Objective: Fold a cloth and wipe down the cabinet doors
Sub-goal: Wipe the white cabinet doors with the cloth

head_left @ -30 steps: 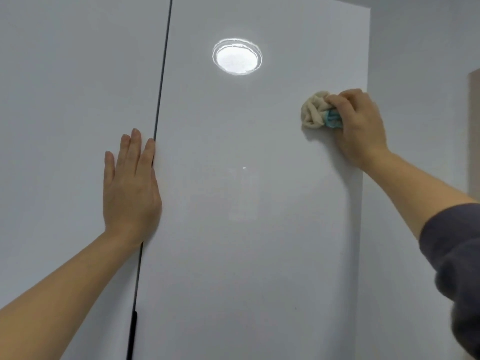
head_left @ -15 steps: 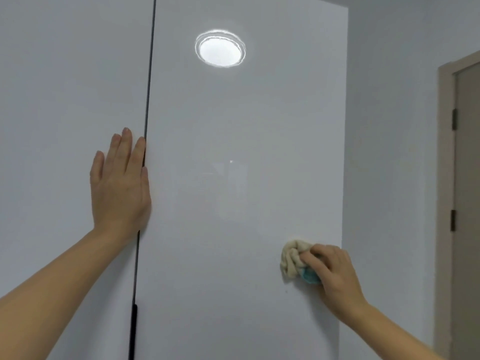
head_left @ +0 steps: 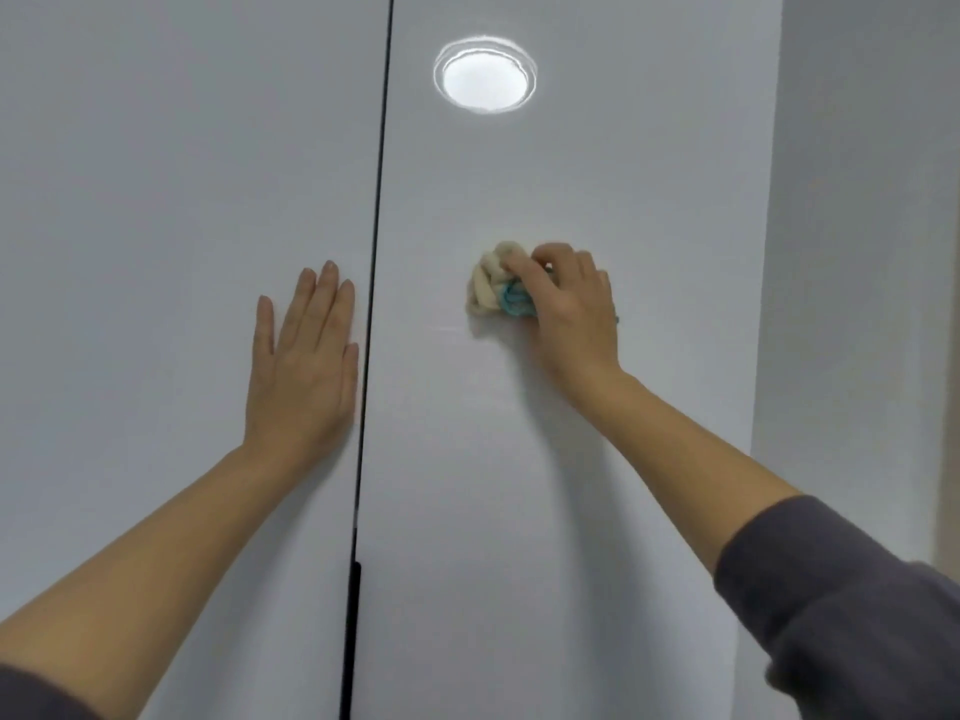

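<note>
The right door (head_left: 519, 537) is flat and smooth above, below and left of the cloth (head_left: 488, 288). The left hand (head_left: 301, 366) lies flat on the left door (head_left: 156, 200), just beside the dark gap (head_left: 375, 226).

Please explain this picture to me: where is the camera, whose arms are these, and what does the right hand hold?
No machine here: the camera sits on a person's head, so both arms are that person's own. The left hand lies flat on the left cabinet door, beside the dark gap. The right hand grips a bunched cream and blue cloth and presses it on the right cabinet door. The bright circle above is probably a reflected lamp.
</note>
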